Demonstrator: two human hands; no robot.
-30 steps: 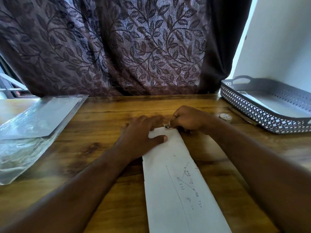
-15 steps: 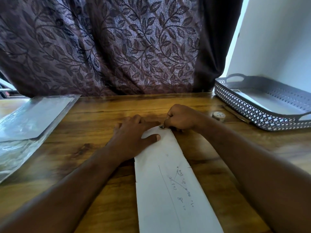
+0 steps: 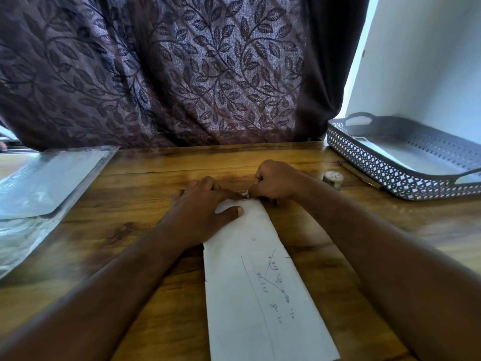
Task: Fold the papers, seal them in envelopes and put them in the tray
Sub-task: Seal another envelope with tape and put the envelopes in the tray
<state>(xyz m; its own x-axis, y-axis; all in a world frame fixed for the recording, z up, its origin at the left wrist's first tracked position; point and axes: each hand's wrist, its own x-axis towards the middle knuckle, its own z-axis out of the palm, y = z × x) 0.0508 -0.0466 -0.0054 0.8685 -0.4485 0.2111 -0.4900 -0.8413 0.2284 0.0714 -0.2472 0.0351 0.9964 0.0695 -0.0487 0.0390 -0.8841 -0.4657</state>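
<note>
Paper (image 3: 260, 295), folded into a long white strip with pen marks, lies on the desk (image 3: 125, 230) in the lower middle of the frame. At its far end the left hand (image 3: 200, 212) presses flat, fingers straight and thumb spread on the sheet. The right hand (image 3: 276, 181) is curled, its fingers pinching that far edge. A small tape roll (image 3: 333, 177) sits right of it, near the grey lattice tray (image 3: 377, 162). A plastic sleeve (image 3: 52, 178) lies at left, and a leaf-patterned curtain (image 3: 182, 74) hangs behind.
</note>
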